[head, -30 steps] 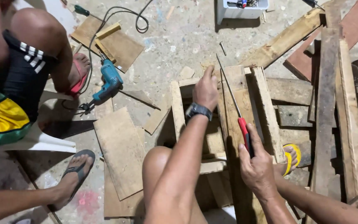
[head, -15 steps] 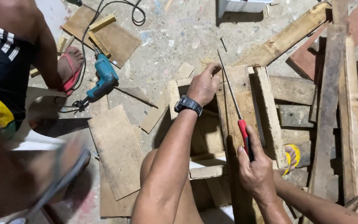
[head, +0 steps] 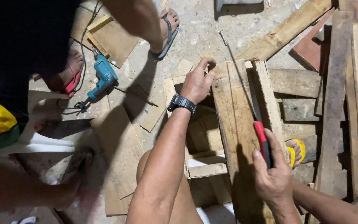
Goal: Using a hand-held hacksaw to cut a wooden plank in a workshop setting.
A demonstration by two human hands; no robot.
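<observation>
The right hand [head: 275,176] is clenched around the red handle of a long, thin-bladed handsaw [head: 245,97], thumb lying along the top of the grip. From that grip the narrow metal blade runs up and away, slanting slightly leftward, its edge resting along the face of a weathered, pale wooden plank [head: 233,120] that forms the top of a rough slatted crate. The blade's far tip reaches past the plank's end, over the speckled concrete floor [head: 195,37].

The left hand [head: 197,83] lies well ahead and to the left of the saw grip. It grasps the far left corner of the same plank, fingers curled over the edge and pressed down, with a black wristwatch [head: 182,103] on the wrist just behind it.

Just right of the saw handle, a foot in a yellow rubber sandal [head: 296,150] shows between the slats. Further right lie several long, dark, worn wooden boards [head: 344,103], stacked lengthwise.

Far to the left of the grip, a teal electric drill [head: 103,75] with a black cord rests on the floor beside flat plywood offcuts [head: 119,145]. Another person (only legs, a dark top and yellow-green shorts visible) stands there, one foot in a grey flip-flop [head: 168,31] near the top of the view.
</observation>
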